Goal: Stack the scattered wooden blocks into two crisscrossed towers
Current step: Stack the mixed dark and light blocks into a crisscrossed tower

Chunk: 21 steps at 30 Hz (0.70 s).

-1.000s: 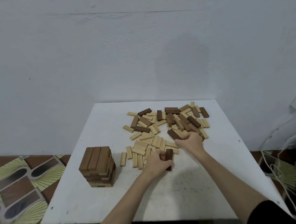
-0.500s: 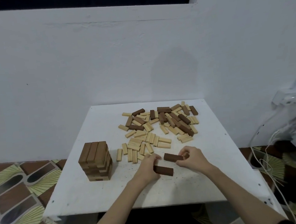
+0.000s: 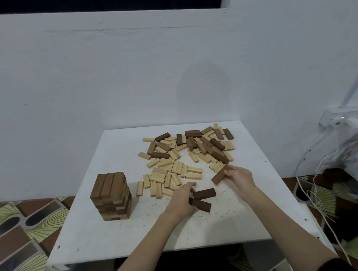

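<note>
Nearest us, the left hand (image 3: 181, 200) curls around one end of a dark block (image 3: 200, 205) lying on the white table (image 3: 118, 239), fingers and thumb closed on it. A second dark block (image 3: 204, 193) sits just behind, touching the first and the fingertips. Over to the right hand (image 3: 237, 176): it pinches a third dark block (image 3: 219, 174), held tilted at the near edge of the pile. Off to the left stands the finished tower (image 3: 111, 196), brown blocks crisscrossed in layers, well apart from both hands. Further back, the scattered blocks (image 3: 186, 154) spread across the far half of the table, pale ones toward the near left, dark ones heaped toward the far right. No writing or labels can be read anywhere. Behind it all, a plain white wall (image 3: 124, 75).
</note>
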### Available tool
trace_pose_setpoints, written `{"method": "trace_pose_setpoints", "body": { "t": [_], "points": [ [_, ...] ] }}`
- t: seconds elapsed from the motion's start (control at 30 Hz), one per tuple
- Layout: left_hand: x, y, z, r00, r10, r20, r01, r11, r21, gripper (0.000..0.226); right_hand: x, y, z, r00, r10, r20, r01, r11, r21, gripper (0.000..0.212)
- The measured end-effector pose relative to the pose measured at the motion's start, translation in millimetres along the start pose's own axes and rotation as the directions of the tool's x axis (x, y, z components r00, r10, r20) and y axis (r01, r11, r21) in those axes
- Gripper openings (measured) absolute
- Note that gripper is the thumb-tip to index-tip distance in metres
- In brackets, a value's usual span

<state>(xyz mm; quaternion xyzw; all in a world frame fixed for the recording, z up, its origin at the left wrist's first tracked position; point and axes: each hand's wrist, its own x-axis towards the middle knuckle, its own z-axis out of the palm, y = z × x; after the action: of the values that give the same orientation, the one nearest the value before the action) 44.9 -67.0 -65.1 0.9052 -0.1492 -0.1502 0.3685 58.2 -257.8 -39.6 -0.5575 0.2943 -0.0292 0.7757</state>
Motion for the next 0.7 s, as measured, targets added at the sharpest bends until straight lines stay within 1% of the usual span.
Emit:
{"method": "trace_pose_setpoints", "body": {
  "t": [0.07,0.13,0.2,0.27,0.4,0.5,0.6,0.7],
  "points": [
    [0,0,3,1.0,-0.006,0.002,0.006,1.0,0.008,0.073,6,11,4,0.999,-0.013,-0.032,0.012,0.999,-0.047,0.032],
    [0,0,5,1.0,-0.01,0.004,0.01,1.0,0.024,0.074,10,23,8,0.996,-0.025,-0.089,0.014,0.993,-0.117,0.027],
    [0,2,6,1.0,-0.026,-0.007,0.026,1.0,0.009,0.079,11,30,13,0.989,-0.049,-0.14,0.016,0.973,-0.231,0.025],
    [0,3,7,0.999,-0.04,-0.016,0.04,0.999,-0.03,0.083,8,34,18,0.985,-0.068,-0.157,0.012,0.942,-0.334,0.028],
    [1,2,6,0.998,-0.065,-0.003,0.065,0.997,-0.029,0.081,2,33,21,0.97,-0.103,-0.222,0.028,0.949,-0.315,0.027],
    [1,1,4,0.997,-0.077,-0.019,0.077,0.997,-0.004,0.079,2,36,23,0.978,-0.094,-0.184,0.012,0.915,-0.402,0.028],
    [0,0,5,0.996,-0.079,-0.052,0.08,0.996,0.028,0.075,-3,40,28,0.988,-0.11,-0.112,0.03,0.832,-0.553,0.03],
    [-2,-3,7,0.993,-0.079,-0.086,0.08,0.997,0.016,0.069,-7,39,31,0.99,-0.136,-0.032,0.083,0.755,-0.651,0.028]
  ]
}}
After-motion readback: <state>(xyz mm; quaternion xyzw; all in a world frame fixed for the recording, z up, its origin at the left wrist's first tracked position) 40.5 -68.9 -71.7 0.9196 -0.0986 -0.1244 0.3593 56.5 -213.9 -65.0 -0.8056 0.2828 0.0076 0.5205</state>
